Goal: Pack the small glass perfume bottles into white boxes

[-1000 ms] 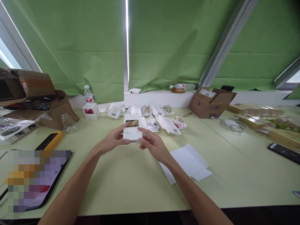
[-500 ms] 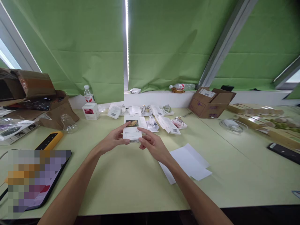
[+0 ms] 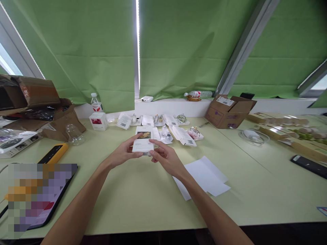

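Between my two hands is a small white box (image 3: 143, 145) with a dark photo on its upper face and a barcode on its near edge. My left hand (image 3: 122, 152) grips its left side, fingers on top and thumb at the lower edge. My right hand (image 3: 165, 156) pinches its right side, with the index finger on the face. Just beyond it lie opened white cartons (image 3: 182, 134) and perfume bottles, one a silver bottle (image 3: 165, 132). White paper sheets (image 3: 203, 175) rest beside my right forearm.
At left are a tablet (image 3: 53, 197), an orange-and-black device (image 3: 54, 153), a clear plastic jar (image 3: 74, 134) and a pink-printed white box (image 3: 98, 121). Rightward stand a cardboard box (image 3: 227, 111), a coiled white cable (image 3: 254, 136) and a black phone-like device (image 3: 309, 166).
The white box has tipped slightly, so its printed face looks flatter and a little wider. Both hands keep their hold and have barely moved.
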Available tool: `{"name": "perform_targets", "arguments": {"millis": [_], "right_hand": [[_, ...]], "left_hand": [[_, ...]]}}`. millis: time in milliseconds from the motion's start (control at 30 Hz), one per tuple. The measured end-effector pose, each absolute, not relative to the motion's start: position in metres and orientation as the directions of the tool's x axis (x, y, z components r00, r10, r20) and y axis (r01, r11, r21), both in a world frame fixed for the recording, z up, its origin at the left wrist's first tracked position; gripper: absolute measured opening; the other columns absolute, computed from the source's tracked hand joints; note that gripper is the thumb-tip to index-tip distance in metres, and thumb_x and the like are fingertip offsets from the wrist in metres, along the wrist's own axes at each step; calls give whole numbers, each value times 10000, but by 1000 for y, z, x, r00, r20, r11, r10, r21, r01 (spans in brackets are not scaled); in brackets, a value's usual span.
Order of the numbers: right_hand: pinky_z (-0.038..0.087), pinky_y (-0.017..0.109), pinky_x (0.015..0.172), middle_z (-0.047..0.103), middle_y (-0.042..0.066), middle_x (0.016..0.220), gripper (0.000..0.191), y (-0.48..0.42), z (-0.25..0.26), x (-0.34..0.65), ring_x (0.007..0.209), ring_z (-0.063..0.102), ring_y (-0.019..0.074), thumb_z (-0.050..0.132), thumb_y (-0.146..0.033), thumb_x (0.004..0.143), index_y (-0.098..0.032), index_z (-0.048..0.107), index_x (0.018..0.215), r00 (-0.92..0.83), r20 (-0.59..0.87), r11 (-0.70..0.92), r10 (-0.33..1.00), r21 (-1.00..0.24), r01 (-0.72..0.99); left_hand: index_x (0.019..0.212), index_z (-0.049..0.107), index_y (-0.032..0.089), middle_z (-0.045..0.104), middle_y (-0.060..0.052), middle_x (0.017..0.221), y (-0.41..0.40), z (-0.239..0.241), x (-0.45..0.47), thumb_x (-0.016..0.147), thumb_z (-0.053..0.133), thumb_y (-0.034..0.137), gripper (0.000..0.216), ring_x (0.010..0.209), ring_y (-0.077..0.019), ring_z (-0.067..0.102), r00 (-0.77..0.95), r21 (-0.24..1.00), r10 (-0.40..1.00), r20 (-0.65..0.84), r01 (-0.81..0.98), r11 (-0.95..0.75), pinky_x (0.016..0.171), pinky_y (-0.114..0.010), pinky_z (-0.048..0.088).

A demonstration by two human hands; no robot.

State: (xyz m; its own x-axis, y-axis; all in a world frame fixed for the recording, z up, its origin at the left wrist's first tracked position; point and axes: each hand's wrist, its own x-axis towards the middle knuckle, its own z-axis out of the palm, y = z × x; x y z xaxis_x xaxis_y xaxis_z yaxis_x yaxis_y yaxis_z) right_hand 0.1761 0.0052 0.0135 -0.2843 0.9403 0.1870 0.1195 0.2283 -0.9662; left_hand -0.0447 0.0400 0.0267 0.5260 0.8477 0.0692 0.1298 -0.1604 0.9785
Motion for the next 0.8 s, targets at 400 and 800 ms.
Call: {"name": "perform_targets", "arguments": {"millis": [400, 800], "right_hand": [[528, 351, 746, 646, 15, 843, 529, 3, 16, 176, 731, 621, 155, 609, -477, 841, -274, 506, 1318, -277, 186, 225, 943, -967, 116], [516, 351, 741, 658, 20, 823, 509, 6, 14, 176, 721, 625, 158, 591, -482, 853, -271, 518, 1310, -277, 189, 235, 942, -962, 142]], "left_hand": [[1455, 293, 337, 476, -62, 1396, 39, 28, -44, 774, 707, 335, 797, 1194, -283, 488, 526, 981, 848, 58, 129, -147, 953, -439, 448], [1455, 299, 329, 500, -76, 1365, 39, 28, -43, 780, 701, 329, 786, 1178, -285, 494, 527, 983, 848, 49, 126, -136, 905, -420, 465]]}}
